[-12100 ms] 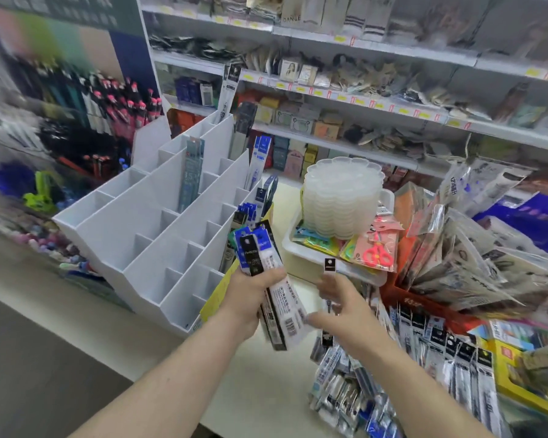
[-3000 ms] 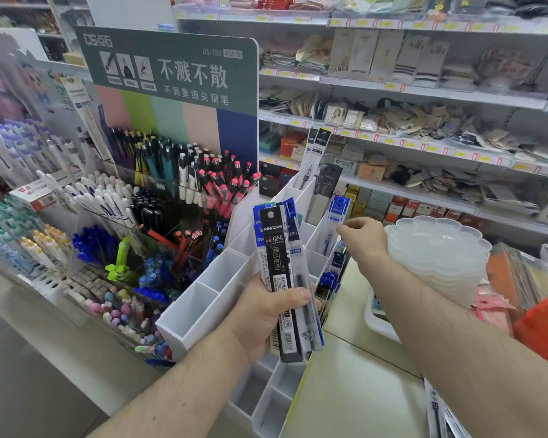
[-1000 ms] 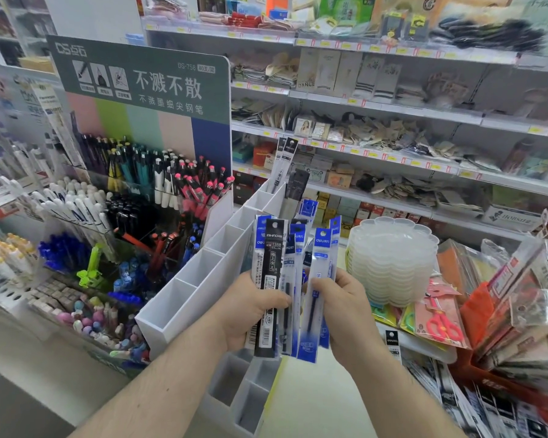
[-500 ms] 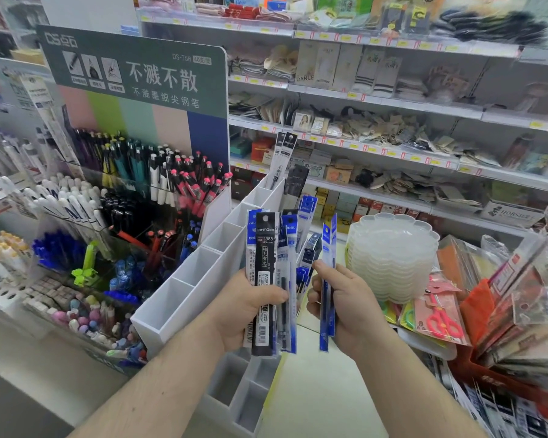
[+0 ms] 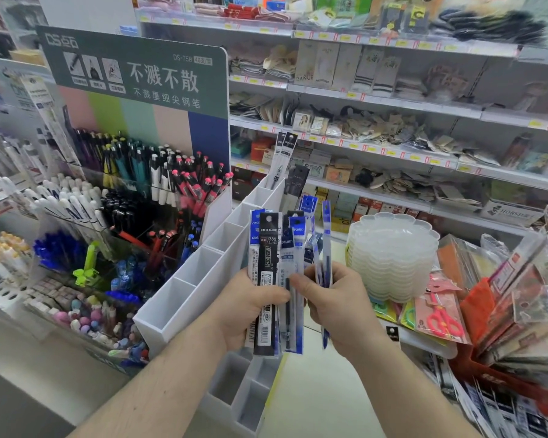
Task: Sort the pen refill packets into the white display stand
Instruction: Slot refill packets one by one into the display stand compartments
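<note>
The left hand (image 5: 244,306) grips a fan of thin, shiny plastic pen refill packets (image 5: 274,279). The right hand (image 5: 339,306) pinches one blue packet (image 5: 326,245) just beside it. They look light, bendy and slippery, so hold them near the middle.

We see the display stand (image 5: 203,279) just left of the left hand (image 5: 244,311), its rows of compartments running away from us toward the shelves (image 5: 393,99) behind. A few refill packets (image 5: 283,159) stand in its far compartments. Left of the stand sits a pen rack (image 5: 133,184) under a sign (image 5: 133,71). The left hand holds a bunch of packets (image 5: 268,279) upright; the right hand (image 5: 339,308), just beside it, holds another packet (image 5: 326,245) (edge-on to us). Right of the hands stands a stack of trays (image 5: 393,257), with bagged goods (image 5: 519,311) farther right.
</note>
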The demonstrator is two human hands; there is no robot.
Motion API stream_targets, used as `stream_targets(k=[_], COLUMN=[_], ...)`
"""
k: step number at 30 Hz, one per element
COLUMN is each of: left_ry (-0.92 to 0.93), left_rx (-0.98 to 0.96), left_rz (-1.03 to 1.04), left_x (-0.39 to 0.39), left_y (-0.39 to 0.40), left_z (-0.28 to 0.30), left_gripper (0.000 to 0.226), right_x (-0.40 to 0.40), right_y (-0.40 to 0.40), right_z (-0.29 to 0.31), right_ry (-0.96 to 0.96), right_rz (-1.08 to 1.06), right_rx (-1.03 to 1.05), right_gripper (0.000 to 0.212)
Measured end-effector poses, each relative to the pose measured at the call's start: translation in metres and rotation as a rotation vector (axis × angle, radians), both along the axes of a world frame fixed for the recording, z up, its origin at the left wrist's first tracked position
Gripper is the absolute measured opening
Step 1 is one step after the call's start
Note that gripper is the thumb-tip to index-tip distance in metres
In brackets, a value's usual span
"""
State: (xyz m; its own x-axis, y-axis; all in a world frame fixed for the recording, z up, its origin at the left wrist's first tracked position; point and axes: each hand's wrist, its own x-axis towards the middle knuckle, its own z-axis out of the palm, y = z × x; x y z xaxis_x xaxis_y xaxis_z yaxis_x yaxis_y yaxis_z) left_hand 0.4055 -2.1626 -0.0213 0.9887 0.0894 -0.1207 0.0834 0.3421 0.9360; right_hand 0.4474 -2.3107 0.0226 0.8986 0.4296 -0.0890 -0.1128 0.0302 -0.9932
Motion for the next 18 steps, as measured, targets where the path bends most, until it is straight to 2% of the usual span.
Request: stream_targets(k=[4,9,13,18], left_ry=[0.001,0.015,0.015,-0.002], left_rx=[-0.006,0.023,0.040,-0.010], left_rz=[0.019,0.048,0.052,0.039], left_x=[0.000,0.001,-0.001,-0.002], left_y=[-0.001,-0.003,-0.003,-0.004], left_z=[0.000,0.001,0.002,0.003], left_gripper=[0.052,0.049,0.021,0.009], right_x=[-0.002,-0.004,0.004,0.015], right_y=[-0.003,-0.005,-0.009,-0.012], right_z=[0.001,-0.003,-0.006,-0.005], right_ry=[0.069,0.067,0.099,0.216], right_rz=[0.032,0.031,-0.091,-0.176], right_rx=[0.016,0.029,0.053,0.124], right_gripper=[0.011,0.017,0.012,0.008])
